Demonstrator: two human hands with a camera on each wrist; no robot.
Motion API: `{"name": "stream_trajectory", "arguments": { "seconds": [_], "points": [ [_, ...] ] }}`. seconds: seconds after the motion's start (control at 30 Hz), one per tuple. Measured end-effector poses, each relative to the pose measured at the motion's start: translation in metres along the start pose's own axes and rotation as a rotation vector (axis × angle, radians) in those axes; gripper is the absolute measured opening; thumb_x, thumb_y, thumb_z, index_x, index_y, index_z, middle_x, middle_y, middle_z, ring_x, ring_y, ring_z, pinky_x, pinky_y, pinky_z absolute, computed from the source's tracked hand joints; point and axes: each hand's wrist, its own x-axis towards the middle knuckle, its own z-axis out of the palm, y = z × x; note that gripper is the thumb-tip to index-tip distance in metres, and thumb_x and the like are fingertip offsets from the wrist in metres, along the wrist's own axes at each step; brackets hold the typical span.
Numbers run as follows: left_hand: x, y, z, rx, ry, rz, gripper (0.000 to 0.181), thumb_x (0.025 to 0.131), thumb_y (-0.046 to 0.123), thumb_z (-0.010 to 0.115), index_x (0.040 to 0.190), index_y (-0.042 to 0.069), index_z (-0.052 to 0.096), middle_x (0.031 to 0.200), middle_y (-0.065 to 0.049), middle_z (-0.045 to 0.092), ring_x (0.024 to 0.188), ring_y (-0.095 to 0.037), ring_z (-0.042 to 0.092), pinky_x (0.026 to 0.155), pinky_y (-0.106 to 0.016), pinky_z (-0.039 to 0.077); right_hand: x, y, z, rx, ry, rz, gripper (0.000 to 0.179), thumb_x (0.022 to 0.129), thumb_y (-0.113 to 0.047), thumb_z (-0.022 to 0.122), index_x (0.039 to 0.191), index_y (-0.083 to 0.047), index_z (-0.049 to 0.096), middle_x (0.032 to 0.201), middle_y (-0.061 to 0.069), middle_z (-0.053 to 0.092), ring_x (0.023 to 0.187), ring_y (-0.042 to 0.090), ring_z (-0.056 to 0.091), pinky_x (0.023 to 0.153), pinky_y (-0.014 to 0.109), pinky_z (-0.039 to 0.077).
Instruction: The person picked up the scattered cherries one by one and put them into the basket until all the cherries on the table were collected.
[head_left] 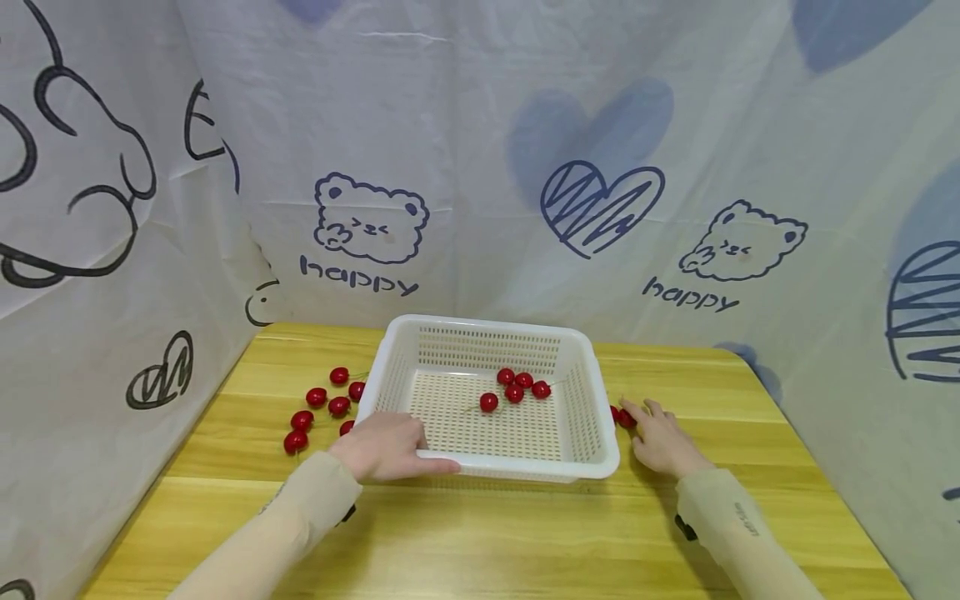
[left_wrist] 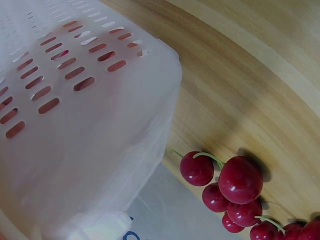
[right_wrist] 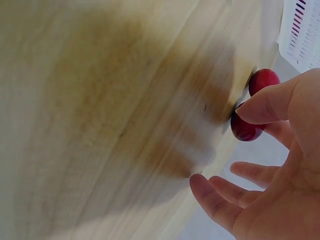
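Observation:
A white slotted plastic basket (head_left: 525, 467) stands on the table with several red cherries (head_left: 514, 393) on its floor. My left hand (head_left: 386, 446) grips its front left corner, thumb along the front rim. In the left wrist view the basket's wall (left_wrist: 100, 135) hides most of that hand. Just right of the basket, my right hand (head_left: 663, 442) pinches a dark red cherry (right_wrist: 246, 130) between thumb and index finger, the other fingers spread. A second cherry (right_wrist: 263, 80) lies beside it, nearer the basket.
Several loose cherries (head_left: 339, 407), some with green stems, lie left of the basket; one is partly covered by its corner. The wooden table (head_left: 480, 542) ends at a pale printed cloth (head_left: 480, 250) hanging behind and at the sides.

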Motion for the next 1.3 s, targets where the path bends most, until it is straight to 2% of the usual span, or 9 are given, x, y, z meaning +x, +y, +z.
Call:
{"name": "stream_trajectory", "arguments": {
  "seconds": [0.3, 0.73, 0.8, 0.9, 1.03, 1.13, 1.3],
  "points": [
    [0.000, 0.000, 0.000, -0.013, 0.000, 0.002, 0.058, 0.080, 0.082, 0.058, 0.081, 0.024, 0.067, 0.057, 0.008, 0.042, 0.050, -0.009, 0.036, 0.048, -0.026, 0.030, 0.001, 0.001, 0.002, 0.001, 0.000, 0.008, 0.061, 0.091, -0.007, 0.054, 0.150, -0.001, 0.042, 0.149, 0.042, 0.033, 0.128, 0.066, 0.040, 0.097, 0.074, 0.041],
    [0.000, 0.001, 0.000, -0.004, 0.007, 0.003, 0.060, 0.079, 0.083, 0.057, 0.072, 0.023, 0.063, 0.057, 0.008, 0.041, 0.050, -0.010, 0.036, 0.049, -0.026, 0.030, -0.006, 0.004, 0.001, -0.017, 0.011, -0.049, 0.051, 0.086, -0.019, 0.066, 0.133, -0.003, 0.059, 0.143, 0.039, 0.042, 0.122, 0.064, 0.047, 0.091, 0.071, 0.047],
    [0.000, 0.000, 0.000, -0.002, 0.009, 0.006, 0.061, 0.079, 0.083, 0.057, 0.071, 0.022, 0.062, 0.057, 0.008, 0.041, 0.050, -0.010, 0.035, 0.049, -0.026, 0.031, -0.007, 0.005, 0.001, -0.020, 0.022, -0.059, 0.048, 0.084, -0.019, 0.068, 0.129, -0.003, 0.061, 0.138, 0.038, 0.046, 0.116, 0.060, 0.051, 0.087, 0.068, 0.050],
    [0.000, 0.000, 0.000, 0.001, 0.008, 0.009, 0.062, 0.079, 0.083, 0.056, 0.070, 0.022, 0.062, 0.057, 0.008, 0.041, 0.050, -0.009, 0.035, 0.049, -0.026, 0.030, -0.009, 0.005, 0.000, -0.009, 0.032, -0.066, 0.041, 0.083, -0.019, 0.069, 0.120, -0.005, 0.063, 0.120, 0.031, 0.052, 0.098, 0.046, 0.056, 0.075, 0.056, 0.052],
    [0.000, 0.000, 0.000, -0.001, 0.007, 0.009, 0.061, 0.079, 0.083, 0.056, 0.073, 0.023, 0.063, 0.057, 0.008, 0.042, 0.050, -0.010, 0.035, 0.049, -0.026, 0.030, -0.011, 0.004, -0.002, 0.009, 0.025, -0.075, 0.028, 0.083, -0.018, 0.072, 0.107, -0.010, 0.060, 0.095, 0.015, 0.047, 0.080, 0.028, 0.043, 0.064, 0.039, 0.040],
    [0.001, 0.000, 0.001, 0.002, 0.007, 0.004, 0.062, 0.079, 0.084, 0.056, 0.071, 0.023, 0.062, 0.057, 0.008, 0.041, 0.050, -0.010, 0.034, 0.049, -0.026, 0.030, -0.012, 0.004, -0.001, 0.022, 0.014, -0.074, 0.024, 0.084, -0.018, 0.072, 0.100, -0.012, 0.056, 0.088, 0.009, 0.042, 0.078, 0.024, 0.039, 0.063, 0.035, 0.033],
    [0.001, 0.000, 0.000, 0.005, 0.005, -0.003, 0.063, 0.079, 0.084, 0.056, 0.067, 0.022, 0.061, 0.056, 0.007, 0.040, 0.050, -0.010, 0.034, 0.049, -0.027, 0.030, -0.012, 0.004, 0.002, 0.039, -0.005, -0.061, 0.019, 0.087, -0.018, 0.069, 0.095, -0.013, 0.052, 0.082, 0.007, 0.041, 0.076, 0.022, 0.038, 0.061, 0.033, 0.031]
  ]
}}
